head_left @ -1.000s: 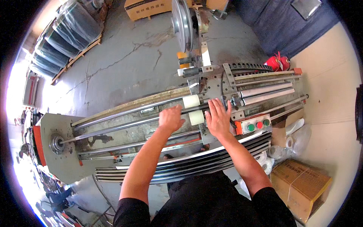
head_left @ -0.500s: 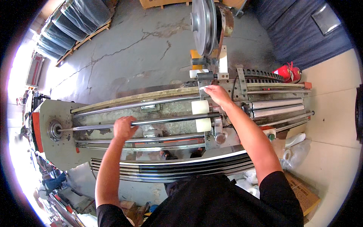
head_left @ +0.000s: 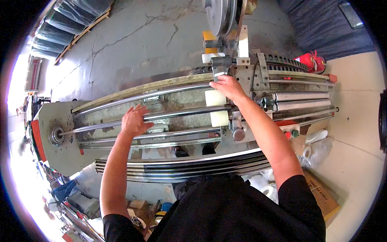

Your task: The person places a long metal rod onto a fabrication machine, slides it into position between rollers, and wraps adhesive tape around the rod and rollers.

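Observation:
A long shiny metal rod (head_left: 177, 113) runs across the machine, its left end at a round chuck (head_left: 57, 134). My left hand (head_left: 134, 121) rests over the rod with fingers spread, not wrapped round it. On the right, my right hand (head_left: 229, 87) is by a metal bracket (head_left: 217, 71) below a dark roller (head_left: 221, 61). Its thumb and fingers are apart, and I see nothing held between them. Two white rollers, an upper one (head_left: 214, 98) and a lower one (head_left: 219, 118), sit beside the rod near my right wrist.
A large grey wheel (head_left: 217, 16) with a belt stands beyond the carriage. Spare rods (head_left: 181, 167) lie along the machine's near side. Green and red buttons (head_left: 295, 132) sit at the right. Red fire extinguishers (head_left: 309, 60) and wrapped rolls (head_left: 60, 28) stand farther off.
My left hand has loosened from around the rod, its fingers now spread. My right hand's pinched fingers have parted. The whole view has shifted, with the wheel higher in the picture.

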The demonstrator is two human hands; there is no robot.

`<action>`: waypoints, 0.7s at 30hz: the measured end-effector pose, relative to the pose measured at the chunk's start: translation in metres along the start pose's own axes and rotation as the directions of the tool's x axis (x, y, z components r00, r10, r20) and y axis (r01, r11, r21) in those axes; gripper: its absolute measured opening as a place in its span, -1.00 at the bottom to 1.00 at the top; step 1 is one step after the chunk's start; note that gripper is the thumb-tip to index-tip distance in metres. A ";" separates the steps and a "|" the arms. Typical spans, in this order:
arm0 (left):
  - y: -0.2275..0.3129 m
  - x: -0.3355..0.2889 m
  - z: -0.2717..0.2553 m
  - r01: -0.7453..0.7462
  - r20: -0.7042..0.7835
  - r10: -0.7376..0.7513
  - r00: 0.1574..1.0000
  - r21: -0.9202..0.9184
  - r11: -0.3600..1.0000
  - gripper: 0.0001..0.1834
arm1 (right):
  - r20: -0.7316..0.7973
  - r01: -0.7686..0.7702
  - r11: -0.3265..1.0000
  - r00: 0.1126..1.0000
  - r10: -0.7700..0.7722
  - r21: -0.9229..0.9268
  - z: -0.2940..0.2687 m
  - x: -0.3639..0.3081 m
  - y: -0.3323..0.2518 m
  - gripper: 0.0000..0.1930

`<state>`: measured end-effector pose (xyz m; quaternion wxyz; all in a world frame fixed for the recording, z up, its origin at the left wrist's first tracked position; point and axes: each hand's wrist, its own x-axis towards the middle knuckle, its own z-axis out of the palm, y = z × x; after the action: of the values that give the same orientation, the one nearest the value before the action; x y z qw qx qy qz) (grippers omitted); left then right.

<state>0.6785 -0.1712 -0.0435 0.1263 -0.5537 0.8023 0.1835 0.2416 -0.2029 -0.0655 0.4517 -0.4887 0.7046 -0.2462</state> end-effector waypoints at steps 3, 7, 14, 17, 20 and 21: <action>0.045 0.013 -0.001 -0.065 -0.031 0.064 0.997 -0.043 0.997 -0.24 | -0.049 0.051 0.999 0.997 -0.052 -0.018 0.000 0.002 0.006 -0.12; 0.094 0.024 0.003 -0.154 -0.103 0.144 0.984 -0.100 0.983 -0.23 | -0.048 0.060 0.994 0.997 -0.065 -0.096 0.002 0.003 0.006 -0.14; 0.194 0.035 -0.005 -0.261 -0.131 0.242 0.961 -0.153 0.953 -0.40 | -0.096 0.079 0.997 0.992 -0.079 -0.014 -0.003 0.026 0.030 -0.47; 0.198 0.037 0.007 -0.272 -0.190 0.243 0.951 -0.147 0.951 -0.48 | -0.236 0.076 0.997 0.969 -0.078 -0.018 -0.011 0.006 -0.013 -0.59; 0.203 0.036 0.011 -0.287 -0.223 0.253 0.941 -0.138 0.948 -0.46 | -0.250 0.155 0.988 0.957 -0.147 0.013 -0.022 -0.037 -0.020 -0.64; 0.204 0.033 0.013 -0.306 -0.257 0.269 0.928 -0.116 0.945 -0.45 | -0.251 0.173 0.982 0.957 -0.149 0.076 -0.024 -0.050 -0.021 -0.65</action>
<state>0.4758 -0.1288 -0.0368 -0.0423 -0.4559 0.8676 0.1938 0.2361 -0.1683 -0.0185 0.3634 -0.4879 0.6999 -0.3743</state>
